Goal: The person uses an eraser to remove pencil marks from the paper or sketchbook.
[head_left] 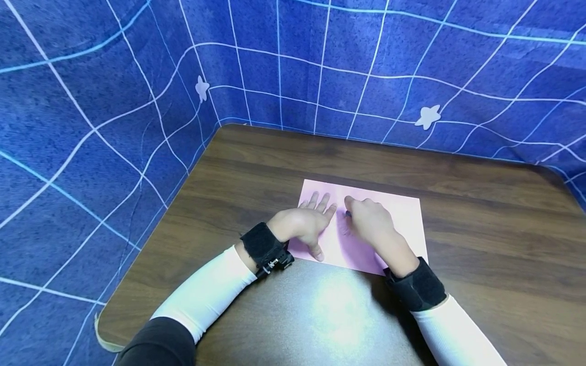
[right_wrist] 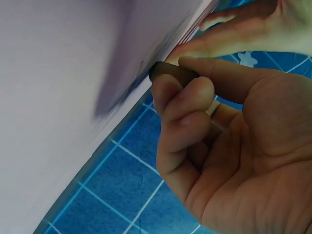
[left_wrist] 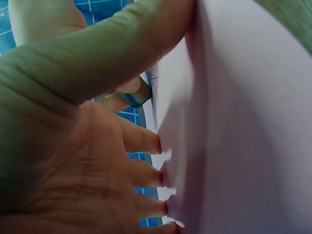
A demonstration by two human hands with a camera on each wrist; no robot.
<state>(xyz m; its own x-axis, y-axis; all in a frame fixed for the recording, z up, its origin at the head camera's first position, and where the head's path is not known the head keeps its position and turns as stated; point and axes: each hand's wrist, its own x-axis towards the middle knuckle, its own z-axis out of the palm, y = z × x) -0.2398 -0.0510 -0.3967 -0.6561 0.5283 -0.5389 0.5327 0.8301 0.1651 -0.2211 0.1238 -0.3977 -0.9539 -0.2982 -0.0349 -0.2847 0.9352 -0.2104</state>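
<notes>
Left hand (head_left: 308, 223) lies flat, fingers spread, pressing the pink paper (head_left: 403, 218) mid-bench (head_left: 480, 193). Right hand (head_left: 372, 221) curls round a dark pen (head_left: 348, 214), its tip on the sheet beside the left fingers.

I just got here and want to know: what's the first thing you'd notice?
The pink paper in the middle of the brown table. The left hand presses flat on it, and the right hand pinches a small dark pen against it. Blue checked cloth surrounds everything.
</notes>
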